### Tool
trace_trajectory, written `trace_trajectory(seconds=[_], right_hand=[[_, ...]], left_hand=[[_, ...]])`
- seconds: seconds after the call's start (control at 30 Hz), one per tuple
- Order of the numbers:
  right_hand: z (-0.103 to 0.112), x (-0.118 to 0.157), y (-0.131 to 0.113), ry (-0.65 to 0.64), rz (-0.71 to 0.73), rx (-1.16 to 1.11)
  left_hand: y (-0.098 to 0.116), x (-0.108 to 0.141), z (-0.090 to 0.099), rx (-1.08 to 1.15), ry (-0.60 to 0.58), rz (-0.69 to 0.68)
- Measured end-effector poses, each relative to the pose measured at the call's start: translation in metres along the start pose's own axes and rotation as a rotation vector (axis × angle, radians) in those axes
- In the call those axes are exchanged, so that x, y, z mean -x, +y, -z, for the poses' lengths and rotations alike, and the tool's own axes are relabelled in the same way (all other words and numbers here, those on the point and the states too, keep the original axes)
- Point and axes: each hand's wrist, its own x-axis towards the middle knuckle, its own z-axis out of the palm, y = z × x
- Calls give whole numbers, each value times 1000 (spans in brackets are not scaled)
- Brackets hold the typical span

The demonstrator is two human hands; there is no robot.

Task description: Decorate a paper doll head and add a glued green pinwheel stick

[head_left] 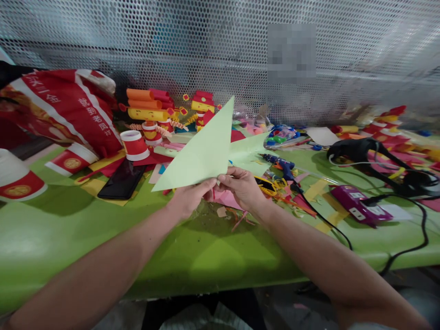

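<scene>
A pale green sheet of paper (202, 146), folded to a tall triangle, is held up above the table's middle. My left hand (189, 197) grips its lower edge, the fingers mostly hidden behind the paper. At the lower right corner, my right hand (242, 185) pinches the same sheet between thumb and fingers. More pale green paper (245, 153) shows behind it on the right. Paper scraps (228, 199) lie under my hands. A blue hot glue gun (283, 166) rests on the table right of my right hand, near yellow-handled scissors (266, 185).
Red-and-white paper cups (134, 145) and a black phone (122, 181) lie left on the green table (192, 256). Paper figures (147, 117) stand behind. To the right are a purple power strip (359, 205) with a black cord and a black headset-like strap (371, 156). A perforated metal panel (220, 46) closes the back.
</scene>
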Motion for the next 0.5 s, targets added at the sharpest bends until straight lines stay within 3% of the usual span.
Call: trace_trajectory(seconds=[0.17,0.5], right_hand=[[0,0,0,76,-1,37],[1,-1,2,51,-26,34]], left_hand=[[3,2,-2,-47,90,28],[6,2,-3,-60,82,1]])
